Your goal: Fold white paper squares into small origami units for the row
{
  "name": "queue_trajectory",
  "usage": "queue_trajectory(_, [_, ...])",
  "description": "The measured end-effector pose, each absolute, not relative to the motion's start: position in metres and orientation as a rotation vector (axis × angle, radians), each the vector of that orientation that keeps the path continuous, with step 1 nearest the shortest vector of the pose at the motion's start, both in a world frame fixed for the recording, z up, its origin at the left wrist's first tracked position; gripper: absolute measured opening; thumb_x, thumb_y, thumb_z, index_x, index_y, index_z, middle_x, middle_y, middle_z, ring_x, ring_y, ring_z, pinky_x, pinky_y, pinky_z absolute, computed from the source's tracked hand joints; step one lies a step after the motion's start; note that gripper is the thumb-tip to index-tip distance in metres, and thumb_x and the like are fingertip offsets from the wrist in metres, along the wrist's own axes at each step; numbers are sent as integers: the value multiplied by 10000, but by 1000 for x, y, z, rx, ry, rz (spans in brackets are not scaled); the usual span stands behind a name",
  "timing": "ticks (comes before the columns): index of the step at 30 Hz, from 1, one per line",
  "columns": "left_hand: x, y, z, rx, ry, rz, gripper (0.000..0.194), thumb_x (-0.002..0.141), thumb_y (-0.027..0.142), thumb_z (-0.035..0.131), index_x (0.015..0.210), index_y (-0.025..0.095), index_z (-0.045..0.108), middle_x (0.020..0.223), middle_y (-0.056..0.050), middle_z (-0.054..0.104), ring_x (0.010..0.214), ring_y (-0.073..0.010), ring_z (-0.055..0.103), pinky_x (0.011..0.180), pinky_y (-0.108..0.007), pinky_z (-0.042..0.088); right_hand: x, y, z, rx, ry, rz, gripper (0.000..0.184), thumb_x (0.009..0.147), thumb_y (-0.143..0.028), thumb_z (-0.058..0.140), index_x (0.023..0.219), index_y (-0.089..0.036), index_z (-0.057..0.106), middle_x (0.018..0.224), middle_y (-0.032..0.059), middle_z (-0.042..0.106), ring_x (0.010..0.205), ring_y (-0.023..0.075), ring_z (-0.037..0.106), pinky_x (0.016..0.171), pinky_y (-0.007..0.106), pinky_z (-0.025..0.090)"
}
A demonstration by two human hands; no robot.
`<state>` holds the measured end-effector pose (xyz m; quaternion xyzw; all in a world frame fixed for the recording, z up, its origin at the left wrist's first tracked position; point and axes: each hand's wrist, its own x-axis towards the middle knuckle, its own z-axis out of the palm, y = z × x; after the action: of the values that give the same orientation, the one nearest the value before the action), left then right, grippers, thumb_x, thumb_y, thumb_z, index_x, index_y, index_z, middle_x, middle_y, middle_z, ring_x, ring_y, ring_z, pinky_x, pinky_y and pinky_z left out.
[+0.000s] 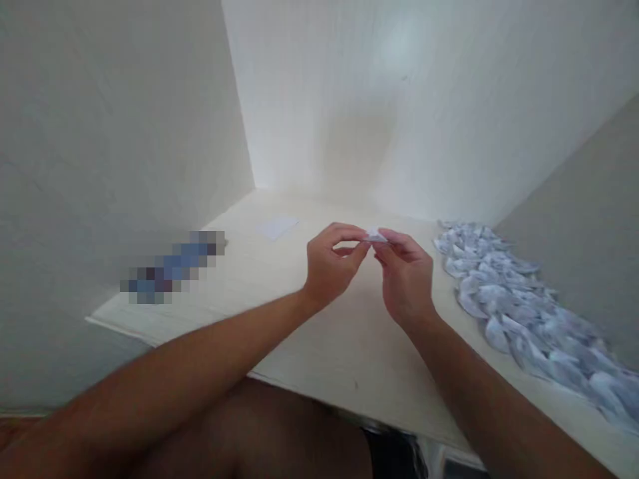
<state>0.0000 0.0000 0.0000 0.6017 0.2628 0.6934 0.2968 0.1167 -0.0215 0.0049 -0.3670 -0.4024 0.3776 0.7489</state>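
Paper (375,235) pinched by left hand (330,265) at 8 o'clock and right hand (407,274) at 4, long axis 9-to-3.

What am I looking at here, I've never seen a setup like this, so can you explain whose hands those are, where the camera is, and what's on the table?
There's no machine here, just a person's two bare hands. The single picture comes from a camera worn on the head, looking forward and down. The left hand and right hand meet above a pale table, holding a small white piece between their fingertips; its material is hard to tell. Along the table's right side lies a long heap of crumpled-looking whitish pieces. Farther back, left of the hands, lies a flat white sheet. At the far left, a pixelated patch hides whatever is there.
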Motion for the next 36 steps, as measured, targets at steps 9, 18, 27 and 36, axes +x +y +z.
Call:
queue_trajectory(9, [1, -2, -2, 1546, 674, 1818, 39, 813, 213, 810, 837, 190, 789, 891, -47, 740, 827, -133, 717, 669, -200, 632, 118, -21, 2, -896, -1053, 584, 60, 759, -215, 758, 807, -241, 783, 894, 12, 750, 862, 175, 673, 817, 347, 537])
queue_trajectory(18, [-15, 8, 3, 1590, 658, 1634, 141, 758, 284, 861, 817, 171, 800, 847, -58, 758, 773, -150, 714, 625, -224, 629, 127, -18, 0, -967, -1159, 545, 75, 781, -247, 757, 855, -236, 763, 770, -5, 734, 708, 156, 646, 724, 324, 528])
queue_trajectory(27, [-27, 18, 13, 1480, 571, 1349, 338, 604, 363, 977, 739, 133, 769, 747, -38, 757, 671, -145, 705, 627, -299, 687, 133, -25, 9, -1027, -1374, 352, 27, 836, -225, 722, 834, -235, 748, 827, 19, 729, 714, 160, 633, 711, 329, 509])
queue_trajectory(36, [-43, 32, 15, 1346, 497, 1057, 374, 569, 316, 1013, 759, 114, 762, 740, -68, 786, 691, -172, 763, 718, -319, 683, 135, -27, 19, -992, -1294, 795, 82, 722, -238, 798, 795, -229, 762, 663, -27, 684, 586, 126, 574, 584, 296, 419])
